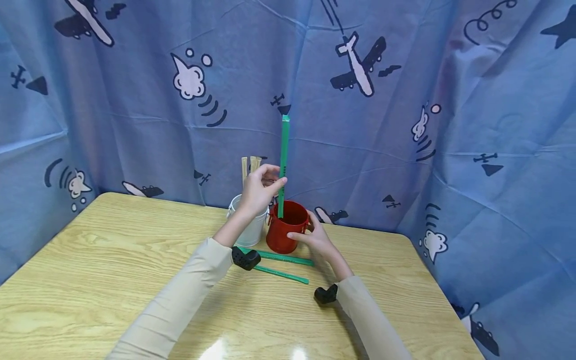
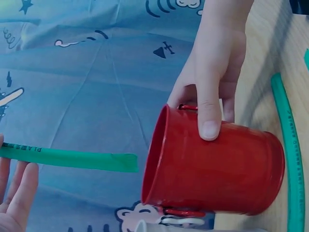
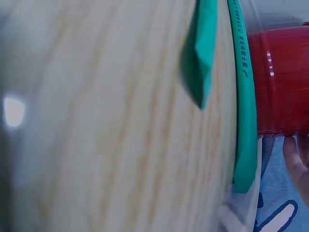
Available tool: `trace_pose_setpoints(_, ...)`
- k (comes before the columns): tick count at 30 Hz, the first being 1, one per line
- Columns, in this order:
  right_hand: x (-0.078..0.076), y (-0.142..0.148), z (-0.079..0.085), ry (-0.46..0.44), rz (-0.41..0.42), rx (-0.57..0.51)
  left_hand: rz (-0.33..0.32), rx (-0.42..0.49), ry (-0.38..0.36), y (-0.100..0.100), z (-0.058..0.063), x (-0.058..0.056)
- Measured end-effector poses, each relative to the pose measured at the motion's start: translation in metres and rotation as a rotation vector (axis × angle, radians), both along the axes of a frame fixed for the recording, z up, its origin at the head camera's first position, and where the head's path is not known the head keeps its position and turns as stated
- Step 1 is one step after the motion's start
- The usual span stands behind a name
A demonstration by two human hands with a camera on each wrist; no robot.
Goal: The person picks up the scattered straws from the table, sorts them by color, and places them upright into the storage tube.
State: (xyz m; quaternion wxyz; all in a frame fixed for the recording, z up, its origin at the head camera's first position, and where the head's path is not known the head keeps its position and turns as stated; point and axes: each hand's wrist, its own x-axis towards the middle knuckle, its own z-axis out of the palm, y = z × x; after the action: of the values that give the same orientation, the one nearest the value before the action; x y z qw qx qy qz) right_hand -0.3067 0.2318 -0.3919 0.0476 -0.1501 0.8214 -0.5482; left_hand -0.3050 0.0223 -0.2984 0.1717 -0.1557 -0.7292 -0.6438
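Note:
My left hand point(image 1: 258, 190) pinches a long green-wrapped straw point(image 1: 285, 145) between thumb and fingers, holding it upright. In the left wrist view the straw's crimped lower end is just short of the rim of a red bucket point(image 2: 217, 169); in the head view it overlaps the bucket's mouth. My right hand point(image 1: 319, 240) grips the red bucket's right side, thumb on the near wall and fingers behind. Two more green-wrapped straws lie on the table in front of the bucket, the farther straw point(image 1: 288, 258) close to its base and the nearer straw point(image 1: 283, 274) closer to me.
A white bucket point(image 1: 253, 232) stands left of the red one, partly hidden by my left hand and forearm. Several pale wrapped sticks point(image 1: 254, 162) rise from it. The wood-grain table point(image 1: 135, 250) ends at a blue patterned curtain point(image 1: 243, 100) behind the buckets.

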Motion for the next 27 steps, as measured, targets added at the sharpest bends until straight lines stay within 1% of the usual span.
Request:
trace_pose_setpoints(4, -0.001, 0.0, -0.001, 0.005, 0.004, -0.01, 0.039, 0.013, 0.005, 0.002, -0.005, -0.003)
trace_pose_setpoints(8, 0.0, 0.0, -0.002, 0.012, 0.006, -0.017, 0.066, -0.004, -0.004, 0.004, -0.015, -0.008)
trace_pose_setpoints(18, -0.001, 0.0, -0.002, 0.0, -0.001, -0.023, 0.041, -0.094, -0.076, 0.01, -0.04, -0.016)
trace_pose_setpoints(23, -0.002, 0.0, -0.003, 0.014, 0.001, -0.029, 0.043, -0.132, -0.084, 0.011, -0.049, -0.017)
trace_pose_setpoints(27, -0.002, 0.0, -0.004, 0.024, 0.003, -0.037, 0.035, -0.148, -0.091, 0.01, -0.054, -0.015)
